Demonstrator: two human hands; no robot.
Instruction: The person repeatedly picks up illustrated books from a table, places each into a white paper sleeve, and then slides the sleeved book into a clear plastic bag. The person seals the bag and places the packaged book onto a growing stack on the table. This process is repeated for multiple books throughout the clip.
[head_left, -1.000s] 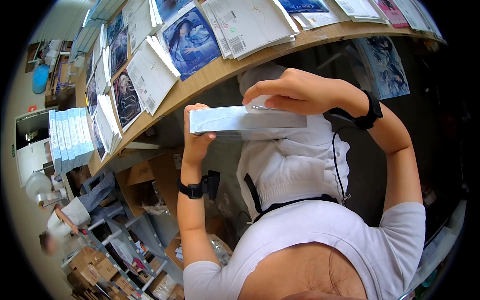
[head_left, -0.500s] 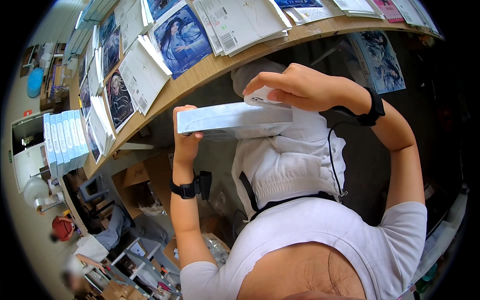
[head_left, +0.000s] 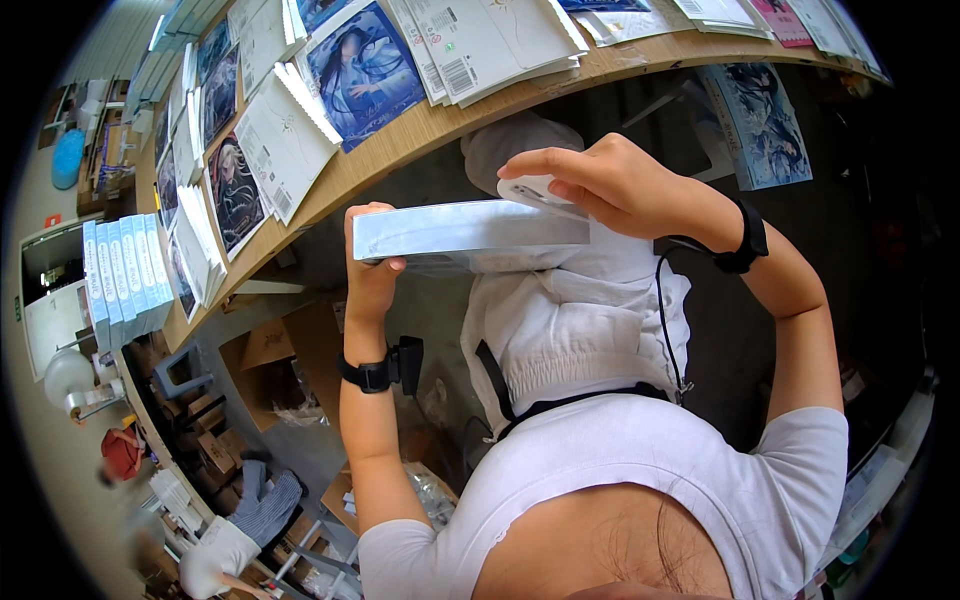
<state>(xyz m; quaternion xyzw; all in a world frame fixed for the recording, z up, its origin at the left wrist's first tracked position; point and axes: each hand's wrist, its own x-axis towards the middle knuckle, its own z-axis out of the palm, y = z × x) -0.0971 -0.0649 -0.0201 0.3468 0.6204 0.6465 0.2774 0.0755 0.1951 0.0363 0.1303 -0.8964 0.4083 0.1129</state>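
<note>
My left hand (head_left: 372, 250) grips the left end of a flat pale blue box (head_left: 470, 228), held edge-on above my lap. Its fingers lie behind the end and the thumb is below. The box seems wrapped in shiny clear film. My right hand (head_left: 610, 185) is closed around a small white rounded device (head_left: 540, 192) with dark spots on its face, at the upper edge of the box's right part. I cannot tell what kind of device it is. Part of it is hidden by my fingers.
A curved wooden table (head_left: 440, 128) ahead bears white packets and a blue illustrated sheet (head_left: 365, 75). Pale blue boxes (head_left: 128, 275) stand in a row at its left end. An illustrated box (head_left: 765, 125) is below the table at right. A cardboard carton (head_left: 275, 350) lies at left.
My right hand and the white device have shifted slightly right along the box and tilted. My left hand keeps its hold. A person at lower left has moved.
</note>
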